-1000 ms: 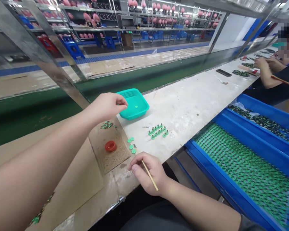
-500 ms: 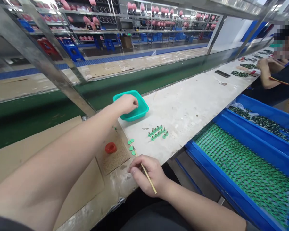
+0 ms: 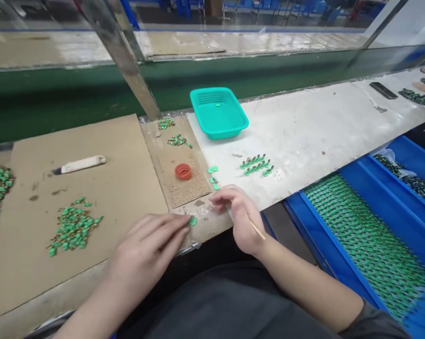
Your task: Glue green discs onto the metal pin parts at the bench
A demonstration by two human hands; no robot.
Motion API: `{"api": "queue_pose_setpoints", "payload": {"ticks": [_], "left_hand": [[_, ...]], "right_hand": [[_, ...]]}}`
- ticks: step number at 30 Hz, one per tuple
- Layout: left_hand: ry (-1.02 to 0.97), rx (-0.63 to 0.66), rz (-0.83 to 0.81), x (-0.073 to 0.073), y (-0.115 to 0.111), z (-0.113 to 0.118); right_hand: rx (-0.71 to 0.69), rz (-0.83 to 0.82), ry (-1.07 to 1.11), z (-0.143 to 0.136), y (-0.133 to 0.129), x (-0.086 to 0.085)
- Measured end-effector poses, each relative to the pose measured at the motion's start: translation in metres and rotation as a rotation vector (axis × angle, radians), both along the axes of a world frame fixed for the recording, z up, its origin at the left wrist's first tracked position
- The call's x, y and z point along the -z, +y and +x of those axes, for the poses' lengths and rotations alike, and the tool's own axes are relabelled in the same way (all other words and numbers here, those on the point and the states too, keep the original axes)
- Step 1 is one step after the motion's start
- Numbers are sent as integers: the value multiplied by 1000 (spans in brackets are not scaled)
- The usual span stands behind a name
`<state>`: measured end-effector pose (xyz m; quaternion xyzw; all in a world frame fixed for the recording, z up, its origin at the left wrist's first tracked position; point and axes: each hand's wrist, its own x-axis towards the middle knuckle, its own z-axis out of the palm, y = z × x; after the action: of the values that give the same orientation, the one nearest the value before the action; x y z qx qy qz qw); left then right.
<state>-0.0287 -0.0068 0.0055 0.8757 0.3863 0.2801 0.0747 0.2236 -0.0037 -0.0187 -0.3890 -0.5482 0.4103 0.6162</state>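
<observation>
Near the table's front edge, my left hand (image 3: 152, 242) pinches a small green disc (image 3: 193, 221) at its fingertips. My right hand (image 3: 241, 214) is curled around a thin wooden stick (image 3: 257, 229), whose rear end sticks out past the palm. Just beyond its fingers lie several loose green discs (image 3: 213, 180) beside a cardboard piece. On that cardboard sits a red round cap (image 3: 183, 172). To the right, small rows of green discs with dark upright pins (image 3: 257, 165) stand on the white tabletop. A turquoise basket (image 3: 221, 117) farther back has one green disc (image 3: 217, 105) inside.
On the left cardboard (image 3: 124, 165) lie a white-handled tool (image 3: 83, 164) and a pile of green-and-gold pieces (image 3: 74, 226). Smaller clusters (image 3: 177, 140) lie near the metal post (image 3: 127, 61). Blue trays (image 3: 339, 245) at the right hold many green parts. A dark oblong object (image 3: 383, 90) rests farther right.
My left hand has come out of the turquoise basket to the table's front edge, now with a green disc. My right hand still holds the stick. The view has tilted down.
</observation>
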Motion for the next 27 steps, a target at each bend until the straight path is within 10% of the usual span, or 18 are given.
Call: {"api": "queue_pose_setpoints", "payload": {"ticks": [13, 27], "left_hand": [[-68, -138, -82, 14, 3, 16], [63, 26, 118, 10, -9, 3]], "right_hand": [[61, 30, -243, 15, 5, -30], [119, 83, -391, -5, 61, -49]]}}
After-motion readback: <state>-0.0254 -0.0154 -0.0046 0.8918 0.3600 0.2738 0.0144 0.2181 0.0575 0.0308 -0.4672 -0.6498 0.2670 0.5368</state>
